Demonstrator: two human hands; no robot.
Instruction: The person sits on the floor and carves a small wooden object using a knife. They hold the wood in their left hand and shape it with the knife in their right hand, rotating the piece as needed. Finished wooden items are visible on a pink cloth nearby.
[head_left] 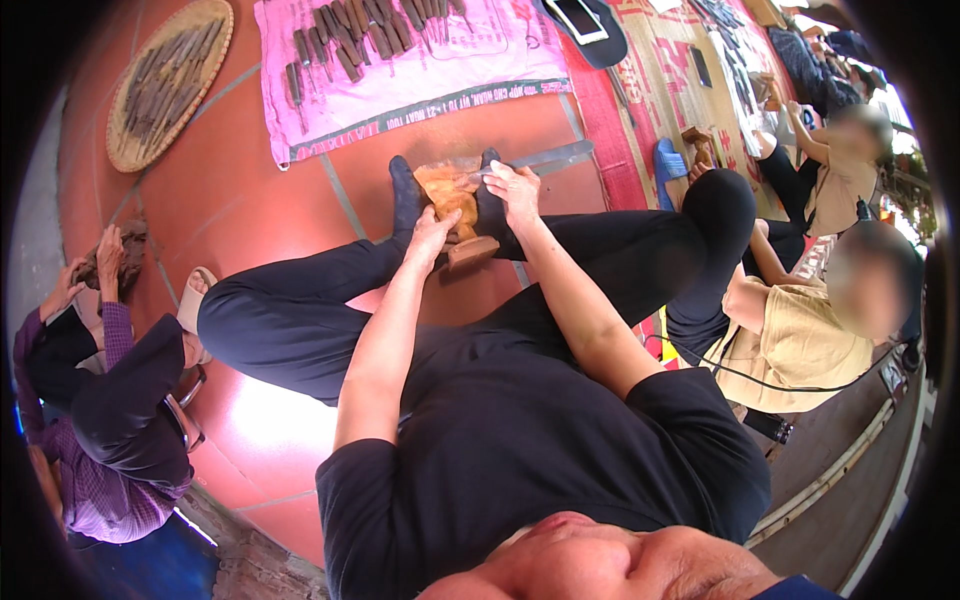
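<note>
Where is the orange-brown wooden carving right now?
In the head view, the wooden carving is above centre and slightly left, gripped by the left hand between the person's dark-covered feet, below the pink cloth.

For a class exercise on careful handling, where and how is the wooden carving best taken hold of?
Probably by the middle of the wooden carving, from the left: it narrows between its broad far end and blocky base, where the left grip holds it. The grey blade extends rightward from the right grip, so the left looks safer.
</note>
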